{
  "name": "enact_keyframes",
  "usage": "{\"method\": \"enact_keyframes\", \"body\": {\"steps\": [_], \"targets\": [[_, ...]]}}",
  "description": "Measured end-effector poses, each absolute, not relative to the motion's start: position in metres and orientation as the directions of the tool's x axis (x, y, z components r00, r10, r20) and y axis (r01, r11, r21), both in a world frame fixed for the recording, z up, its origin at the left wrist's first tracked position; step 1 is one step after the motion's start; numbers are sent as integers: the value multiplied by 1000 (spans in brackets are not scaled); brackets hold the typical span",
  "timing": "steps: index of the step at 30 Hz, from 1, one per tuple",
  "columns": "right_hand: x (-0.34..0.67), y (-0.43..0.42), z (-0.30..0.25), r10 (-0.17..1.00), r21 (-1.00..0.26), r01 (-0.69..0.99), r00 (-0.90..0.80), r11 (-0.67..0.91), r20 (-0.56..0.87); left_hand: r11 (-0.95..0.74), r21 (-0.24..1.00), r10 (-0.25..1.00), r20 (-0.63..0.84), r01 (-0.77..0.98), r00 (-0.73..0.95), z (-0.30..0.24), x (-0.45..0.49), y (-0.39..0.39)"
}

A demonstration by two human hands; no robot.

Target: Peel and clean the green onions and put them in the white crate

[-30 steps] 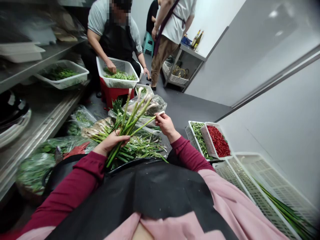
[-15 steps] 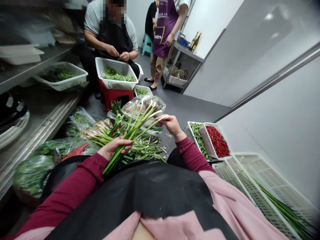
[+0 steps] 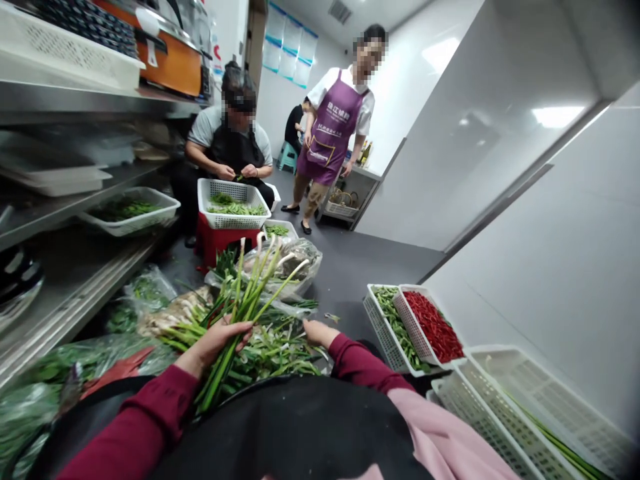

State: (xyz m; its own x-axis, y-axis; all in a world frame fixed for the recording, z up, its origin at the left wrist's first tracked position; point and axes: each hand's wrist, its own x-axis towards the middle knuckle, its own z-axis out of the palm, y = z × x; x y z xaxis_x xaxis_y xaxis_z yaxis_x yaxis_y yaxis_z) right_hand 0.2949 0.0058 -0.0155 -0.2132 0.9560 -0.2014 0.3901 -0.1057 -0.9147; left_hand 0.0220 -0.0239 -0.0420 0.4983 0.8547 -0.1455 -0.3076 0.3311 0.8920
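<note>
My left hand [image 3: 216, 342] is closed around a bundle of spring onions [image 3: 245, 293], white ends pointing up and away. My right hand [image 3: 314, 331] is lowered onto the pile of loose green stalks [image 3: 273, 350] in front of my lap. Its fingers are mostly hidden among the greens, so their state is unclear. A black apron covers my lap below both hands.
Two white baskets at right hold green chillies [image 3: 395, 320] and red chillies [image 3: 434, 327]; a long white basket [image 3: 525, 400] holds stalks. A seated person [image 3: 230, 143] works over a white basket [image 3: 231, 203] on a red stool. Another person in a purple apron [image 3: 333, 130] stands behind. Steel shelves [image 3: 75, 200] line the left.
My right hand has let go of the onion tip and dropped to the pile of greens. The camera tilted up. The left hand still grips the bundle.
</note>
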Motion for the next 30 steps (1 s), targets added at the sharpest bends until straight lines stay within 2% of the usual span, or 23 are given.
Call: {"method": "enact_keyframes", "body": {"steps": [3,5,7,9,11,13,14,15,17,19,21,24,30], "targets": [[275,4,-14,914,-944,272,-304,-189,-270,305,920,854,-150,-246,497,-48,31,-25],[261,12,1,886,-962,125,-376,-242,-271,311,927,840,-163,-211,518,-49,38,-28],[253,21,15,896,-965,-2,-371,-263,-243,330,926,837,-197,-183,511,-47,43,-31],[253,27,22,946,-971,-71,-253,-226,-202,354,919,853,-240,-175,464,-42,46,-33],[258,28,22,995,-992,-82,-5,-96,-96,326,929,885,-235,-175,402,-38,47,-31],[263,28,20,974,-999,-17,220,51,46,292,935,912,-209,-202,353,-37,45,-28],[264,27,19,962,-995,39,254,94,101,305,929,916,-226,-209,332,-38,44,-26],[263,26,18,965,-988,100,225,114,134,327,921,914,-250,-213,320,-39,43,-25],[255,23,16,992,-970,215,37,111,121,388,894,893,-304,-225,333,-40,44,-24],[241,18,15,985,-961,268,-171,62,16,445,864,859,-339,-235,383,-39,46,-25],[230,12,13,947,-965,262,-303,-28,-110,480,845,829,-348,-237,437,-36,48,-27],[227,8,11,899,-956,267,-380,-119,-218,497,834,811,-348,-240,470,-34,48,-29],[247,9,2,875,-937,313,-396,-156,-278,494,832,824,-355,-253,442,-37,46,-27]]}}
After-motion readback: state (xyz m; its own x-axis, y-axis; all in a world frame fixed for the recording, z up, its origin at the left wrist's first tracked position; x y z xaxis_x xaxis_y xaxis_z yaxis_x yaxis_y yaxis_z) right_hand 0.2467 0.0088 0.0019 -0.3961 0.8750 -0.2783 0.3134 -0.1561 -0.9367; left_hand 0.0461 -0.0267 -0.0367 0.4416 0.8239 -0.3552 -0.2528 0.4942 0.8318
